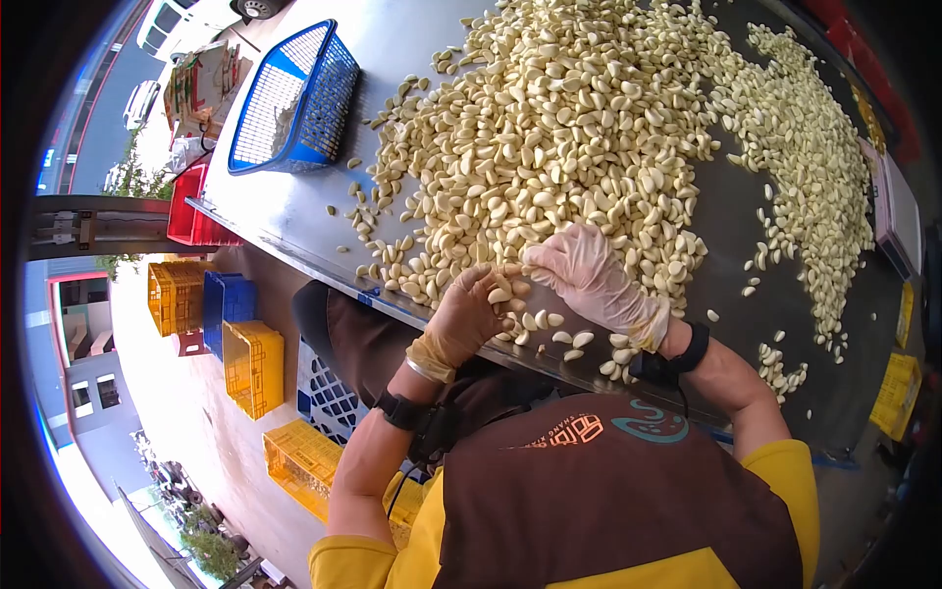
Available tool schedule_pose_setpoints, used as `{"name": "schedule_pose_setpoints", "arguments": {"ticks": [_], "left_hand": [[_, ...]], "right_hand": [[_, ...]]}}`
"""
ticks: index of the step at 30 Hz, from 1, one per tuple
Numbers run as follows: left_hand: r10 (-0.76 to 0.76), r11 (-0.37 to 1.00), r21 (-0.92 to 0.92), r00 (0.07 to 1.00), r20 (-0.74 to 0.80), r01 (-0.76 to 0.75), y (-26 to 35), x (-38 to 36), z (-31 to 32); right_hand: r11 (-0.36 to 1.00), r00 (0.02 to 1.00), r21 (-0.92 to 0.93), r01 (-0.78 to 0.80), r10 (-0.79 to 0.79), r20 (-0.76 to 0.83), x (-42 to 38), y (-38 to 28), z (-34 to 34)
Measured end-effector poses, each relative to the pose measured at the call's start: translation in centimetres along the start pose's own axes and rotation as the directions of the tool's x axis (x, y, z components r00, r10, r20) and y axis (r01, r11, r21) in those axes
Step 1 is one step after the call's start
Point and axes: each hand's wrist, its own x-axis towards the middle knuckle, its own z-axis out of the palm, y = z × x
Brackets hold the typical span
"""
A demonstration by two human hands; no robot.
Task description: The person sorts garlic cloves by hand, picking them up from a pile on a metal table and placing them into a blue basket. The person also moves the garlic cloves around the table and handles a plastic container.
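Peeled garlic cloves [559,128] lie in a large heap on the metal table [721,265]. My left hand [465,319], in a thin translucent glove, is curled at the table's near edge with several cloves in its fingers. Beside it my right hand [594,277], gloved too, reaches in over the front of the heap. Its fingers are bent and pressed together, close to the left fingertips; whatever they hold is hidden. A few loose cloves [574,346] are scattered below the hands along the edge.
A blue plastic basket [332,108] stands at the table's far left. On the right is a second spread of smaller-looking cloves [810,187]. Yellow crates [257,371], a blue crate [228,312] and a red bin [191,211] are left of the table.
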Motion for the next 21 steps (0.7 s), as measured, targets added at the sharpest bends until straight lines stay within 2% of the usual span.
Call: {"name": "schedule_pose_setpoints", "arguments": {"ticks": [1, 3, 5, 6, 7, 8, 9, 10, 12, 14, 16, 18, 19, 21], "left_hand": [[-0.047, 0.994, -0.096, 0.999, 0.021, 0.049, -0.5, 0.2, 0.3], [-0.073, 0.986, -0.148, 0.997, 0.001, 0.073, -1.0, 0.5, -0.2], [-0.057, 0.991, -0.121, 0.998, 0.022, 0.059, -1.3, 0.9, -2.5], [-0.061, 0.977, -0.202, 0.996, 0.072, 0.074, -1.0, 0.7, -2.8], [-0.062, 0.977, -0.202, 0.996, 0.071, 0.075, -0.6, 0.3, -2.6], [-0.044, 0.98, -0.194, 0.999, 0.007, 0.044, -0.3, -0.3, -2.3], [-0.026, 0.983, -0.185, 0.998, -0.055, 0.015, 0.1, -0.7, -1.6], [0.035, 0.991, -0.124, 0.984, -0.176, -0.058, 0.3, -1.2, -0.6], [0.073, 0.987, -0.13, 0.987, -0.14, -0.092, 0.3, -0.9, -2.2], [0.102, 0.991, -0.072, 0.984, -0.149, -0.114, 0.1, -0.8, -2.4], [0.068, 0.997, -0.033, 0.982, -0.179, -0.075, -0.3, -0.7, -1.8], [-0.019, 0.999, -0.033, 0.99, -0.141, 0.015, -0.8, 0.5, -2.1], [-0.036, 0.999, -0.035, 0.99, -0.135, 0.031, -1.2, 0.7, 0.2], [-0.134, 0.987, -0.088, 0.991, -0.014, 0.133, -2.5, 3.2, 1.4]], "right_hand": [[0.987, 0.994, 0.118, 0.106, -0.105, -0.015, 0.6, -0.9, -0.7], [0.983, 0.99, 0.119, 0.137, -0.135, -0.028, 0.0, -1.5, -0.9], [0.989, 0.992, 0.142, 0.037, -0.054, 0.114, -1.6, -0.6, -0.5], [0.985, 0.96, 0.131, 0.111, -0.14, 0.243, -2.5, -0.5, 0.1], [0.985, 0.96, 0.132, 0.11, -0.14, 0.243, -3.3, -0.8, 1.1], [0.953, 0.882, 0.034, 0.3, -0.291, 0.371, -4.2, -1.2, 2.2], [0.873, 0.762, -0.037, 0.487, -0.404, 0.507, -5.0, -1.6, 2.9], [0.873, 0.764, -0.044, 0.485, -0.398, 0.508, -5.3, -2.0, 3.4], [0.844, 0.748, -0.099, 0.527, -0.406, 0.524, -5.2, -2.1, 3.9], [0.866, 0.766, -0.068, 0.496, -0.4, 0.504, -5.0, -1.8, 4.1], [0.88, 0.785, -0.098, 0.464, -0.358, 0.505, -4.1, -1.6, 2.9], [0.974, 0.953, 0.069, 0.216, -0.225, 0.202, -2.7, -1.9, 0.7], [0.976, 0.956, 0.059, 0.21, -0.217, 0.198, -2.2, -2.2, 0.1], [0.975, 0.974, 0.01, 0.222, -0.223, 0.05, -1.5, -2.5, -0.8]]}}
